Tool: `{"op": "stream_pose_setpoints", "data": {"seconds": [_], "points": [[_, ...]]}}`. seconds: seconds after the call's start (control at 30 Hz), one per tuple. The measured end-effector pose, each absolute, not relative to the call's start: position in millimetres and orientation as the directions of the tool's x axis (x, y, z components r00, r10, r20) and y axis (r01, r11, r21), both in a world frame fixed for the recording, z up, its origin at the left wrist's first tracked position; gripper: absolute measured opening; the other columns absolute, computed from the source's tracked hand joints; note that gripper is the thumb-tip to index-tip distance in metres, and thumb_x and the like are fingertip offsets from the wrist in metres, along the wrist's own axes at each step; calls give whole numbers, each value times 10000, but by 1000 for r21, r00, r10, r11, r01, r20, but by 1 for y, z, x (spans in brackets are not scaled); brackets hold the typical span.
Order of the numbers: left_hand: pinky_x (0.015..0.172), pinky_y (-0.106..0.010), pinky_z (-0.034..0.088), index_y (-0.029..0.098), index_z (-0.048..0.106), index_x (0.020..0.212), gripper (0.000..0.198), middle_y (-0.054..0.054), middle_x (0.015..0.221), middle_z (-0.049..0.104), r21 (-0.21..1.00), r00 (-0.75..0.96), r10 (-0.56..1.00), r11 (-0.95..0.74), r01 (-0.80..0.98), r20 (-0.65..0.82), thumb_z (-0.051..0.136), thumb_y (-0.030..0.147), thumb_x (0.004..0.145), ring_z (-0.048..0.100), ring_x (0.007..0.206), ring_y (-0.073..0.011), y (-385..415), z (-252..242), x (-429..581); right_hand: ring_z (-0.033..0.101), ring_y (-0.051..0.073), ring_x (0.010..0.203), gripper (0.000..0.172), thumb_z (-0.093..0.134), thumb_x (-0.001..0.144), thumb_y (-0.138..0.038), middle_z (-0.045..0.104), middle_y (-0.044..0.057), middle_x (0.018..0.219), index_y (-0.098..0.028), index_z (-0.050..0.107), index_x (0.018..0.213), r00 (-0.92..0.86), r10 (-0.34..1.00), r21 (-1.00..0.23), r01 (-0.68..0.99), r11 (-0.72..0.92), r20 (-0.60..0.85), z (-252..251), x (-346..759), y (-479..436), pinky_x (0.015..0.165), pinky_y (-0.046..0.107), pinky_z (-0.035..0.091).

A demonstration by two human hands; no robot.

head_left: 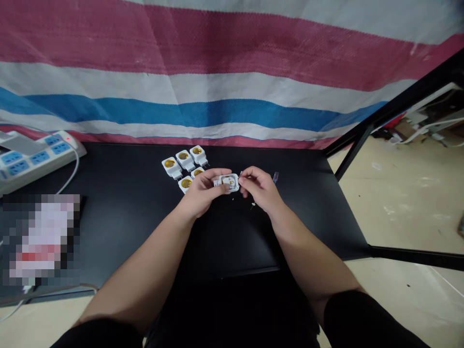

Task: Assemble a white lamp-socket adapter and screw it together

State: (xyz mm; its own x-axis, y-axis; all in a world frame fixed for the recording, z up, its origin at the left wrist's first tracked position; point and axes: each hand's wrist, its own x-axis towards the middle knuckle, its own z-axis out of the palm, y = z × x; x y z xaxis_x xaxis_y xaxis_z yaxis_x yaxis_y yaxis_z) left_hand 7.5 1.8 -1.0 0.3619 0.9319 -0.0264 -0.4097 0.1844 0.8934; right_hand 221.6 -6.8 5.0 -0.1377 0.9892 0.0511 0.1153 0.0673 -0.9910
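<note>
My left hand (198, 195) grips a small white plastic housing (234, 179), its hollow inside turned up and metal-coloured parts showing in it. The thumb lies across its near side. At the housing's right end, my right hand (261, 189) has thumb and fingertips pinched together; whatever they hold is too small to make out. Beyond my left hand, several white plug-in lamp sockets (171, 165) with gold-coloured round openings lie grouped on the black table (232, 237). One of them is partly hidden by my left hand.
A small pale piece (253, 205) lies below my right hand, and a dark slim object (276, 177) beyond it. On the left are a white power strip (39, 157) with a cable and a blurred-out flat object (45, 237). A striped sheet (217, 53) hangs behind the table.
</note>
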Motion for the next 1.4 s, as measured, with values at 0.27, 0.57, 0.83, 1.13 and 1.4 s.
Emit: {"op": "stream_pose_setpoints", "data": {"seconds": [0.27, 0.57, 0.83, 1.13, 1.4], "points": [[827, -326, 716, 191, 869, 1160, 436, -72, 1044, 877, 895, 298, 952, 193, -402, -72, 1003, 270, 753, 831, 911, -211, 3, 5, 6, 742, 228, 890, 91, 828, 905, -213, 843, 32, 973, -235, 800, 989, -437, 897, -548, 767, 333, -67, 20, 230, -14, 779, 361, 479], [779, -279, 709, 194, 878, 1121, 435, -56, 1000, 875, 892, 245, 966, 184, -412, -86, 1023, 258, 715, 816, 861, -179, 5, 6, 5, 691, 194, 787, 158, 722, 896, -82, 784, 24, 856, -218, 728, 816, -486, 873, -559, 738, 378, -51, 15, 219, -17, 740, 343, 449], [871, -337, 706, 176, 849, 1191, 481, -80, 1071, 873, 912, 252, 965, 161, -377, -66, 1017, 280, 752, 822, 940, -210, 3, 0, 8, 625, 147, 706, 146, 789, 987, -393, 717, 24, 938, -252, 763, 959, -90, 949, -931, 187, 315, 302, 3, 226, -9, 594, 309, 503], [923, -340, 673, 184, 838, 1195, 494, -72, 1079, 869, 920, 280, 959, 157, -360, -54, 1034, 296, 755, 810, 943, -197, 1, -5, 13, 697, 164, 818, 210, 847, 954, -468, 652, 41, 1047, -262, 809, 958, -131, 947, -945, 111, 308, 294, -7, 211, -11, 653, 349, 667], [961, -329, 650, 178, 823, 1227, 513, -71, 1112, 867, 924, 261, 963, 161, -345, -71, 1018, 273, 762, 807, 976, -188, -1, -8, 14, 721, 179, 854, 272, 855, 947, -504, 669, 42, 1039, -246, 766, 944, -104, 951, -949, 89, 302, 293, -10, 212, -10, 732, 370, 668]]}}
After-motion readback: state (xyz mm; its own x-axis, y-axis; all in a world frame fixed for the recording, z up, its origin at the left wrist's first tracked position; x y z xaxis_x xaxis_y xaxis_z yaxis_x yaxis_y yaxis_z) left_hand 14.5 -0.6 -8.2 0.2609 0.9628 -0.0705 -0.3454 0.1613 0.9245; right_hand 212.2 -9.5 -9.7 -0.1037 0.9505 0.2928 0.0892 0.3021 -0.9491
